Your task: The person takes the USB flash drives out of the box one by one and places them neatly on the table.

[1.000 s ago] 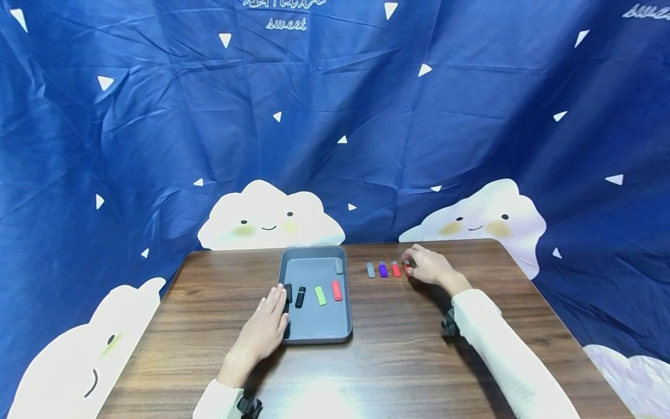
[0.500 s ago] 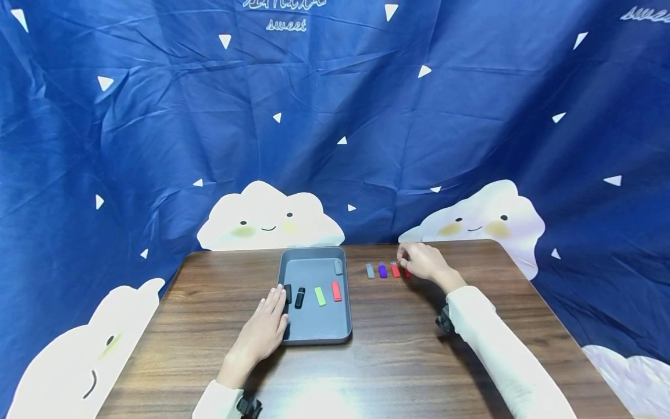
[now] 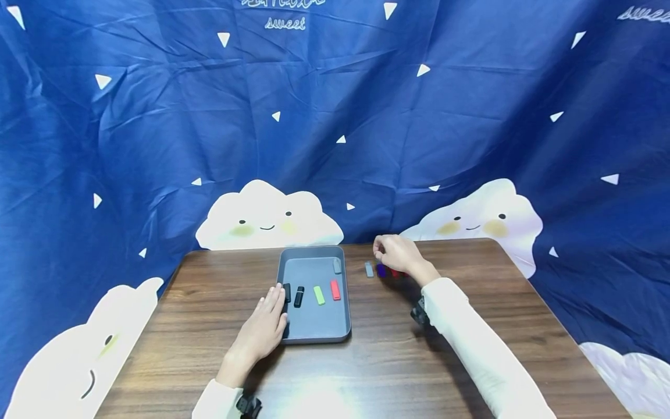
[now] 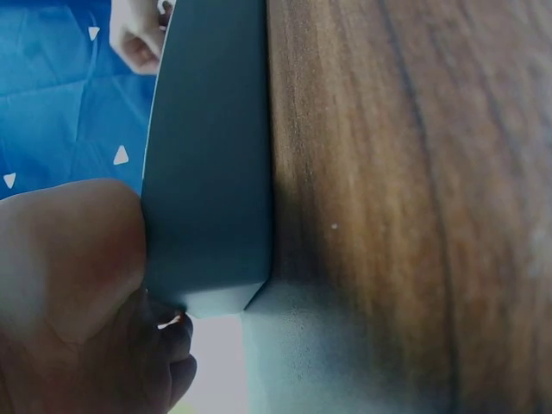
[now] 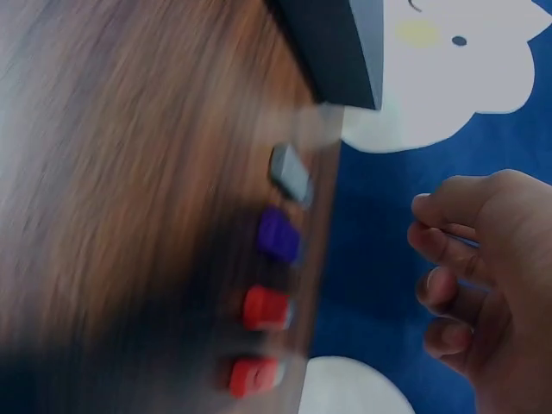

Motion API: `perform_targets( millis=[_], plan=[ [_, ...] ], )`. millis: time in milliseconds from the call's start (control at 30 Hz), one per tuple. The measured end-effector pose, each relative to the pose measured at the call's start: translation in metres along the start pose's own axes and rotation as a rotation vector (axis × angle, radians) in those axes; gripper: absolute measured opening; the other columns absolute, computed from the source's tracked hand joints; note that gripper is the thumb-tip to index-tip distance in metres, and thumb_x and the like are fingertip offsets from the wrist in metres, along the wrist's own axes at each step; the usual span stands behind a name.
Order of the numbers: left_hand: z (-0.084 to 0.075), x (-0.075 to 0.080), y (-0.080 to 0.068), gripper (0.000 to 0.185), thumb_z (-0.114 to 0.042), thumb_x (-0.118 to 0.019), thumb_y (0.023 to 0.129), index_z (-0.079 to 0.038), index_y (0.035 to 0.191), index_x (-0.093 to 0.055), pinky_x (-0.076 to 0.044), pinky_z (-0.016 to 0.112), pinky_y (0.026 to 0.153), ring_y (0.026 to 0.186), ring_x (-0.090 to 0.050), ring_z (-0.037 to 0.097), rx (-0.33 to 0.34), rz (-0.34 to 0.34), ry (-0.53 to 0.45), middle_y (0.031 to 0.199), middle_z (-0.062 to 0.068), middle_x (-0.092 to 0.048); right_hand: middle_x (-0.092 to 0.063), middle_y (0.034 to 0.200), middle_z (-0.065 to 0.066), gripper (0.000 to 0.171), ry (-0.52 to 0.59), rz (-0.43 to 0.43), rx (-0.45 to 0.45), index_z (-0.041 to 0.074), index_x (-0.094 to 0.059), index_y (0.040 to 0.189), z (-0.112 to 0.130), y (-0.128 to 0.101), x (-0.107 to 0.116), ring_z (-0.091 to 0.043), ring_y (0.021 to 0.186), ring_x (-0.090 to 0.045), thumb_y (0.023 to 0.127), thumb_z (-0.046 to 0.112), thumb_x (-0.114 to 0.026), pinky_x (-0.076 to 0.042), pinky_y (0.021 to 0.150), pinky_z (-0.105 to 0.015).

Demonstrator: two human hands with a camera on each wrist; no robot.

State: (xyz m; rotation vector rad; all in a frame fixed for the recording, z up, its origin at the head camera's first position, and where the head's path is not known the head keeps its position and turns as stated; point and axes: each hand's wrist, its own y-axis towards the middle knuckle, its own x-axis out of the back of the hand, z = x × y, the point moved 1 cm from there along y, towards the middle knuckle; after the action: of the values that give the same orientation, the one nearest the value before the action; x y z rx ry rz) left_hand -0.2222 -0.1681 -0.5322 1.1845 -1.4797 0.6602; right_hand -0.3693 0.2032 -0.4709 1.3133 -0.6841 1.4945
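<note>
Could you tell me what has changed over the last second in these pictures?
The right hand left the red pieces at the right end of the row and moved left along it, lifting above the table with fingers curled and holding nothing. The left hand stayed flat against the gray tray; the four small caps on the table remain in their row.

"sweet" in white script on blue backdrop cloth (image 3: 335,116), top centre; line above cut off.
</note>
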Motion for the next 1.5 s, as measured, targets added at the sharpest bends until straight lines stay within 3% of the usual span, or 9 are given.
perform_targets(
  millis=[467,1000,1233,1267,1367,1467,1500],
  plan=[
    [0.0,0.001,-0.001,0.057,-0.016,-0.053,0.109,0.013,0.157,-0.04,-0.033,0.06,0.129,0.158,-0.036,0.045,0.004,0.004,0.0,0.168,0.029,-0.037,-0.072,0.088,0.002,0.009,-0.049,0.027,-0.026,0.02,-0.069,0.089,0.043,0.027,-0.005,-0.022,0.082,-0.069,0.097,0.022,-0.065,-0.06,0.073,-0.048],
    [0.0,0.001,0.0,0.058,-0.014,-0.054,0.108,0.014,0.157,-0.04,-0.033,0.061,0.129,0.157,-0.036,0.046,0.002,-0.002,-0.014,0.168,0.03,-0.037,-0.07,0.086,0.0,0.011,-0.042,0.061,-0.145,0.018,-0.066,0.083,0.072,0.048,-0.017,-0.023,0.082,-0.067,0.094,0.018,-0.062,-0.059,0.073,-0.046],
    [-0.001,0.003,0.001,0.058,-0.015,-0.054,0.108,0.014,0.157,-0.041,-0.034,0.061,0.129,0.157,-0.037,0.046,-0.003,-0.009,-0.009,0.167,0.03,-0.038,-0.066,0.079,-0.001,0.017,-0.025,0.104,-0.145,0.018,-0.063,0.078,0.08,0.056,-0.023,-0.023,0.076,-0.065,0.095,0.019,-0.061,-0.058,0.069,-0.046],
    [-0.001,0.003,0.001,0.058,-0.014,-0.054,0.108,0.014,0.157,-0.04,-0.033,0.061,0.129,0.157,-0.037,0.046,-0.003,-0.008,-0.01,0.167,0.03,-0.038,-0.063,0.076,0.001,0.02,-0.013,0.091,-0.123,0.019,-0.06,0.076,0.071,0.062,-0.035,-0.021,0.073,-0.062,0.095,0.021,-0.06,-0.056,0.067,-0.044],
    [0.0,0.002,0.0,0.058,-0.014,-0.054,0.108,0.014,0.157,-0.04,-0.033,0.061,0.129,0.157,-0.036,0.045,-0.001,-0.005,-0.015,0.168,0.03,-0.037,-0.059,0.073,0.0,0.022,-0.006,0.109,-0.117,0.018,-0.057,0.072,0.074,0.064,-0.038,-0.02,0.071,-0.058,0.094,0.02,-0.058,-0.054,0.065,-0.043],
    [-0.001,0.003,0.0,0.058,-0.014,-0.054,0.108,0.014,0.157,-0.04,-0.033,0.061,0.129,0.158,-0.036,0.045,0.0,0.0,-0.019,0.168,0.03,-0.037,-0.063,0.075,0.0,0.019,-0.009,0.117,-0.113,0.018,-0.06,0.075,0.079,0.064,-0.041,-0.02,0.072,-0.06,0.093,0.018,-0.059,-0.055,0.065,-0.042],
    [-0.002,0.003,0.0,0.058,-0.014,-0.054,0.108,0.014,0.157,-0.04,-0.033,0.061,0.129,0.158,-0.036,0.045,0.0,0.001,-0.019,0.168,0.029,-0.037,-0.065,0.078,-0.002,0.016,-0.019,0.138,-0.131,0.017,-0.063,0.077,0.091,0.059,-0.03,-0.022,0.074,-0.063,0.093,0.016,-0.061,-0.056,0.067,-0.043]
  ],
)
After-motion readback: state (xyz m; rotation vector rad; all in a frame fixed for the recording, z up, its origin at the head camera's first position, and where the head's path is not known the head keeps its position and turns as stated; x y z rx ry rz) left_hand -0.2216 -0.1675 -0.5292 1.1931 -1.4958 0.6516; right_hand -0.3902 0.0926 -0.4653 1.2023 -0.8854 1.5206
